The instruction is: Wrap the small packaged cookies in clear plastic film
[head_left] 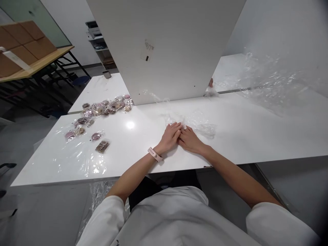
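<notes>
The white table is shiny, and a tall white board stands up on its far side. A paper label is stuck on the board. It has lines of small print and a dark square near the bottom, but the words are too tiny and blurry to read. Far off to the left, brown boxes sit on a wooden table. Both hands are down on the white table, in front of the board. The left hand and the right hand touch each other, with their fingers bent close together at the near edge of a thin, crinkly clear plastic bag. I cannot tell if the fingers pinch the bag or just press on it. The bag lies on the table, beyond the hands and a bit to the right. A pale pink band goes around the left wrist. To the left is a bunch of small shiny packets, with pink, brown and tan things inside. A flat brown packet lies nearer, apart from the bunch. More crumpled clear plastic is heaped on the right.
</notes>
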A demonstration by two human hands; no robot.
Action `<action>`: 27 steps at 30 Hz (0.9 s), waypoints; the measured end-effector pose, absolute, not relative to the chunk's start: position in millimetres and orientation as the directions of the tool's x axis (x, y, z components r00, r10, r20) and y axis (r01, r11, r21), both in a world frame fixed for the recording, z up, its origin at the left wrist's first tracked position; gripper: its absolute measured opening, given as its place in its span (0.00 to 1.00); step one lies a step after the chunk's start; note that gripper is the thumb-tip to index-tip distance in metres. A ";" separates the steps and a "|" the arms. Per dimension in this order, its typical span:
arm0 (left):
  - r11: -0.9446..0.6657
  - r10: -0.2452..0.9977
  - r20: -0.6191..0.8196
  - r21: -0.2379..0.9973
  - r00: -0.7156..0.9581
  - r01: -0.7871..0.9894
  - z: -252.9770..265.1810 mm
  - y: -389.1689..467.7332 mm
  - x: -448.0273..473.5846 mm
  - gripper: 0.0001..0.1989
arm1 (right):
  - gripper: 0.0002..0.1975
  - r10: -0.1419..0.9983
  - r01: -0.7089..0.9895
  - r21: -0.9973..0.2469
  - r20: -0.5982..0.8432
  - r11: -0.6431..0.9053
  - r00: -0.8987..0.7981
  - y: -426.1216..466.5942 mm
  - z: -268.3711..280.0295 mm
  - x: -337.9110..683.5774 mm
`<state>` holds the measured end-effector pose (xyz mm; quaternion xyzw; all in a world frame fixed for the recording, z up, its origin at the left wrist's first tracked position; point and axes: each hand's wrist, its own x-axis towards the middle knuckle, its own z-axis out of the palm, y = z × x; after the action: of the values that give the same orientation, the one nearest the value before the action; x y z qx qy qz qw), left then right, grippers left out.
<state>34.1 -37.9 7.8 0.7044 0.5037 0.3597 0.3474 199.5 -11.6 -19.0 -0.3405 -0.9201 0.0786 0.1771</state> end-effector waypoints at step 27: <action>-0.511 0.851 0.427 0.533 0.307 0.674 -12.5 -44.2 24.1 0.19 | 0.32 0.652 0.472 -0.567 0.160 0.675 -0.741 7.1 -4.8 241.7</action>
<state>24.1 -44.2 -12.5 0.7982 0.4775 0.3439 0.1283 241.7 7.1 -4.8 -0.3129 -0.8978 0.2541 0.1775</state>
